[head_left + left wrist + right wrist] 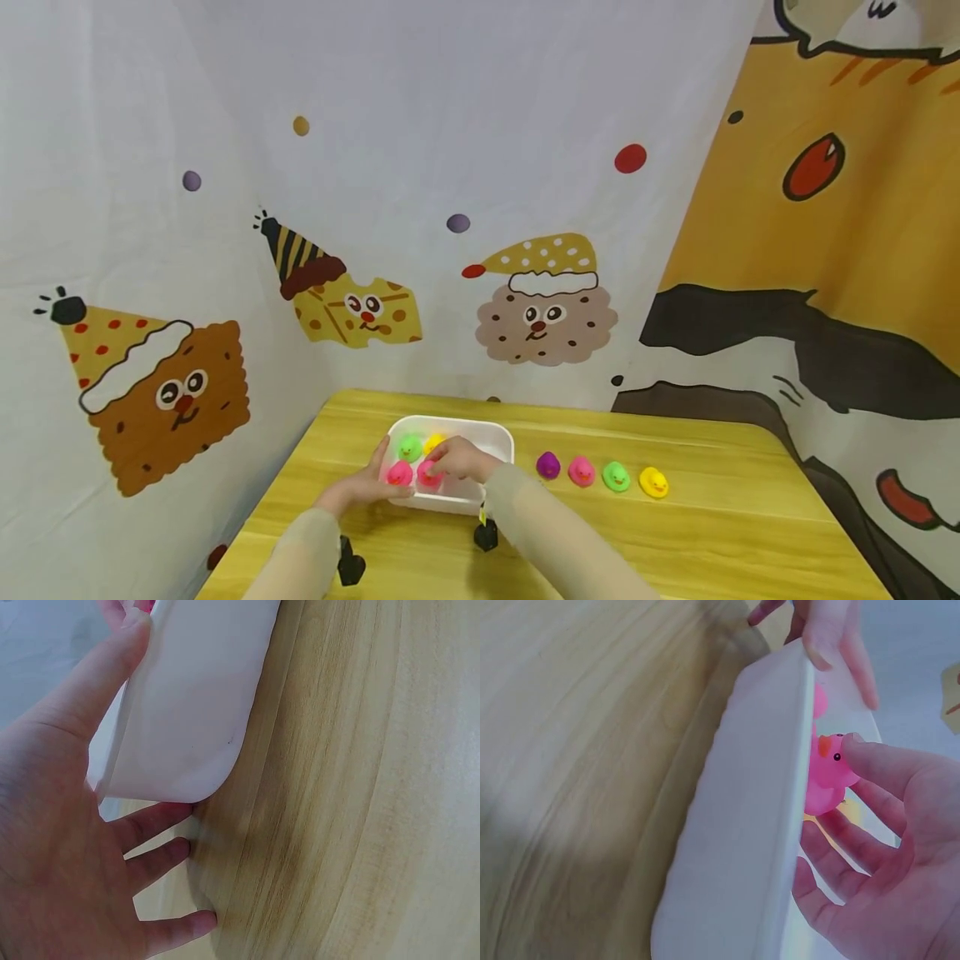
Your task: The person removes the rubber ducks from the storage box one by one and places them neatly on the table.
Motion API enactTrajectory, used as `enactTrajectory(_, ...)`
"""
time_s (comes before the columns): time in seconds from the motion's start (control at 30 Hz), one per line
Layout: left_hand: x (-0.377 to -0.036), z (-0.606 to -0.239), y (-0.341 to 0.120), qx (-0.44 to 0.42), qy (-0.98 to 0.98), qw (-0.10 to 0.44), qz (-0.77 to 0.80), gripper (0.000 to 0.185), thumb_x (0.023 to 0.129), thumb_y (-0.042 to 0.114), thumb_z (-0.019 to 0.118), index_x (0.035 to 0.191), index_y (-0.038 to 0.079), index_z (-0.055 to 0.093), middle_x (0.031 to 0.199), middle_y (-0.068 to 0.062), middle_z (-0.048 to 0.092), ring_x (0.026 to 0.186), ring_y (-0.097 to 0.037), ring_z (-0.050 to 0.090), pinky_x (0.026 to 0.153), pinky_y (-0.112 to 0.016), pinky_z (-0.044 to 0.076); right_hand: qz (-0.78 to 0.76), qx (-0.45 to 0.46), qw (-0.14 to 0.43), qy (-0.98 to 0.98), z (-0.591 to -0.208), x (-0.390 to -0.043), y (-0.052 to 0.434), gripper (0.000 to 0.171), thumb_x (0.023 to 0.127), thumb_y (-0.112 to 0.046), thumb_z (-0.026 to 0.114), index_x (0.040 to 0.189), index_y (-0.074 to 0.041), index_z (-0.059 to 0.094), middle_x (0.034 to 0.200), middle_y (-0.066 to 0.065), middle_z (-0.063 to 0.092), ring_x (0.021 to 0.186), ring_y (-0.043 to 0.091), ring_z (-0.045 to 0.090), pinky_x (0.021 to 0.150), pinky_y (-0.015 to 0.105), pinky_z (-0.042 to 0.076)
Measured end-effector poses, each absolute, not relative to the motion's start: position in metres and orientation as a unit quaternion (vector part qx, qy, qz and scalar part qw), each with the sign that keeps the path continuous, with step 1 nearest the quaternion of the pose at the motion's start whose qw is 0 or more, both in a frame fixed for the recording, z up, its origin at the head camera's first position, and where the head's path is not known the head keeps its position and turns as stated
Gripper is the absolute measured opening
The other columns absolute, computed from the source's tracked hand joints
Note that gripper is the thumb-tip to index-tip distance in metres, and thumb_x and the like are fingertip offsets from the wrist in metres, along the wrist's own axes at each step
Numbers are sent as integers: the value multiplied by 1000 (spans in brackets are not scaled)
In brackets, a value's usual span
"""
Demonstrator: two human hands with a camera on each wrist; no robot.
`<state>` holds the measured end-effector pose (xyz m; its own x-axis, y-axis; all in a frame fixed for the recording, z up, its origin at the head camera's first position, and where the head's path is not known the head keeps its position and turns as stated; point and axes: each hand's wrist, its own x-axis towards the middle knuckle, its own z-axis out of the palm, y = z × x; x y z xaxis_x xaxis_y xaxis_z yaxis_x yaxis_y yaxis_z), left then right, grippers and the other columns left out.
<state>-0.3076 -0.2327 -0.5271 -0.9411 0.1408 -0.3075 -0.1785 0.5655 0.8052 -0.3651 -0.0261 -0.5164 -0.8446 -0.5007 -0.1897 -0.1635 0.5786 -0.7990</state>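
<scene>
While the thumb of the right hand (461, 460) pressed on its head near the eye and the fingers lay against its other side, the pink duck (827, 780) was pinched inside the white container (450, 504), close to the front wall; whether its base touched the floor could not be told. A light, even pinch seemed best, since the toy looked soft and a hard squeeze might have made it slip. The lower fingers called for care: they lay close to the rim, and the yellow duck (434, 442) sat just behind, within easy reach of a careless knock. Around the container's front left corner, the left hand (365, 487) held on, thumb along the front rim and fingers spread at the side; that steadying hold was worth having, as so light a vessel would probably slide if bumped. A second pink duck (400, 474) sat in that corner, with a green duck (410, 447) behind it. Farther right, on the wooden table (712, 533), a purple duck (548, 466), a third pink duck (581, 472), another green duck (617, 477) and another yellow duck (654, 482) stood in a row, well apart from both hands.
</scene>
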Motion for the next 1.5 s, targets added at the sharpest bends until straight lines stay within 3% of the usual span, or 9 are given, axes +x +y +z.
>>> enactTrajectory(0.23, -304, -529, -237, -5, 866, 171, 469, 122, 79, 39, 79, 152, 3, -11, 153, -33, 7, 133, -53, 21, 106, -70, 17, -409, -206, 212, 863, -506, -367, -12, 17, 83, -20, 76, 100, -15, 76, 86, -6, 65, 75, 13, 52, 58, 30, 43)
enactTrajectory(0.43, -305, -533, -238, 0, 868, 167, 468, 123, 78, 41, 79, 152, 2, -11, 152, -34, 6, 133, -54, 20, 106, -70, 16, -399, -233, 203, 863, -494, -369, 4, 19, 85, -21, 73, 103, -15, 75, 88, -8, 66, 80, 13, 54, 67, 40, 50)
enactTrajectory(0.77, -306, -530, -235, -6, 865, 168, 472, 123, 77, 41, 79, 153, 6, -11, 154, -32, 5, 134, -53, 19, 107, -70, 13, -402, -236, 197, 863, -486, -377, 27, 20, 86, -26, 73, 105, -18, 74, 89, -8, 68, 81, 15, 56, 63, 31, 44)
enactTrajectory(1.07, -305, -528, -234, 0, 872, 162, 463, 121, 79, 38, 79, 152, 3, -10, 153, -35, 6, 133, -54, 21, 107, -70, 15, -416, -238, 193, 856, -469, -376, 51, 23, 88, -22, 71, 109, -13, 73, 96, -3, 68, 87, 15, 58, 74, 42, 49)
enactTrajectory(1.23, -304, -528, -236, 14, 877, 167, 450, 124, 79, 45, 77, 152, 6, -16, 153, -35, 2, 135, -53, 17, 110, -66, 13, -428, -230, 189, 853, -461, -371, 68, 24, 88, -19, 71, 110, -9, 72, 102, 0, 68, 93, 17, 58, 82, 51, 49)
enactTrajectory(1.5, -304, -524, -235, 8, 870, 175, 461, 123, 78, 41, 79, 152, 4, -13, 153, -35, 1, 134, -56, 16, 106, -71, 12, -426, -233, 186, 854, -455, -364, 102, 24, 89, -20, 69, 111, -10, 71, 109, 2, 67, 102, 21, 59, 84, 47, 48)
